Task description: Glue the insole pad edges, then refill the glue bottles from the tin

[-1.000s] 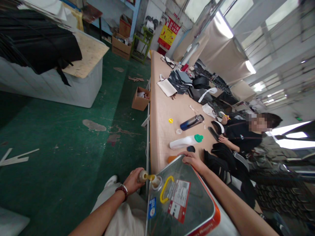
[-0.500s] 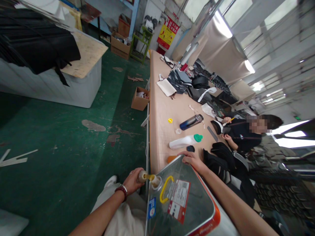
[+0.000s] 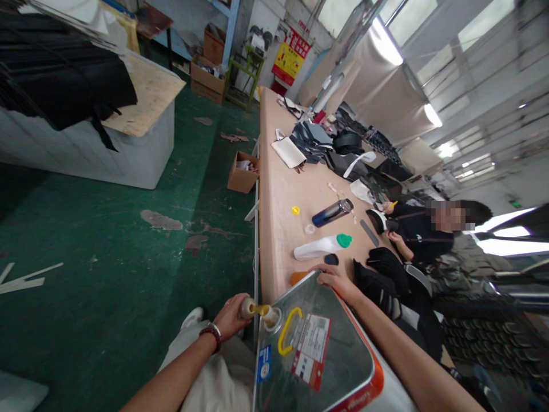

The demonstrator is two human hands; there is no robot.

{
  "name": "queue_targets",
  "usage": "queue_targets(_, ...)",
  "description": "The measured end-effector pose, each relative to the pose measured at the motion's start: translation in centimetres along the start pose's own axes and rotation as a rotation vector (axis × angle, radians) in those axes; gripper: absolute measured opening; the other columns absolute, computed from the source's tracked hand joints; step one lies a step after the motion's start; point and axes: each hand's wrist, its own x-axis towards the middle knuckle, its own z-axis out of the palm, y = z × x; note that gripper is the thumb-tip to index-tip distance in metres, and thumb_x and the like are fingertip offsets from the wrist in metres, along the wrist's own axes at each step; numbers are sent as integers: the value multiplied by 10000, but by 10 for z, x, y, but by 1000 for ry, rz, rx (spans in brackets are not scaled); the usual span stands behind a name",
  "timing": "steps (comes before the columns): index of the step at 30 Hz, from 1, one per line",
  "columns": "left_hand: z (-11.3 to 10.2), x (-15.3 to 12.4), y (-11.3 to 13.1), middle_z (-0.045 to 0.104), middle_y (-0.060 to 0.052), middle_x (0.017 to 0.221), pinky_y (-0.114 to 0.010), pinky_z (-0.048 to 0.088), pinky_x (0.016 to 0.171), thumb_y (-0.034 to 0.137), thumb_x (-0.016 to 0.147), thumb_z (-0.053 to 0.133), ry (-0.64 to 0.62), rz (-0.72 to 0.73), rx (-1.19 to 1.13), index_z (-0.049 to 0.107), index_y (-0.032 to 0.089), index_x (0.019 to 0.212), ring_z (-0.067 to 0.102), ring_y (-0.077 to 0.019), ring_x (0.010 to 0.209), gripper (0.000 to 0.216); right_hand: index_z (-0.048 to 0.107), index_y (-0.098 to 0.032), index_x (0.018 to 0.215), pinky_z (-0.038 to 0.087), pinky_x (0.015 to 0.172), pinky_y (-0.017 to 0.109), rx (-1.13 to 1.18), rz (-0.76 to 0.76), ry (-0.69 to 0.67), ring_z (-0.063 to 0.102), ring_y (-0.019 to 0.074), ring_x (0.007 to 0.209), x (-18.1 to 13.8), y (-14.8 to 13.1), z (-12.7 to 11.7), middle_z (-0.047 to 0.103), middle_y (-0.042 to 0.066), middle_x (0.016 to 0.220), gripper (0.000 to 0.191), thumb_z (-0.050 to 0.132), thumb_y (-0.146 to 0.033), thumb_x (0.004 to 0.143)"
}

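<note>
A large square metal can [image 3: 334, 360] with a yellow handle [image 3: 288, 331] and labels is tilted at the near end of the long table [image 3: 283, 212]. My right hand [image 3: 332, 277] grips its far upper edge. My left hand [image 3: 231, 316] is closed round a small bottle [image 3: 247, 307] held at the can's spout [image 3: 271, 316], where a yellowish liquid runs between spout and bottle. A watch sits on my left wrist.
On the table lie a white bottle with a green cap [image 3: 321, 246], a dark flask [image 3: 332, 212], a yellow cap [image 3: 295, 210] and piles of dark fabric [image 3: 338, 149]. A person [image 3: 422, 232] sits at the table's right side. A cardboard box [image 3: 242, 171] stands on the green floor.
The view has drifted slightly. My hands, the can and the small bottle keep the same pose; the seated person's hands have shifted a little.
</note>
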Motion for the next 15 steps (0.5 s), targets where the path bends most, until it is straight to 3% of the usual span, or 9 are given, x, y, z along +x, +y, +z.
queue_targets(15,-1,1,1,611,-82,1234,-389,388,1027,180,584,727,10,-22,-10,531,221,1182,540,-275,1165,631,702,-142,878,326,511,253,-14,-8,-1,438,150,552,2,2,-1,527,-14,603,326,563,-256,606)
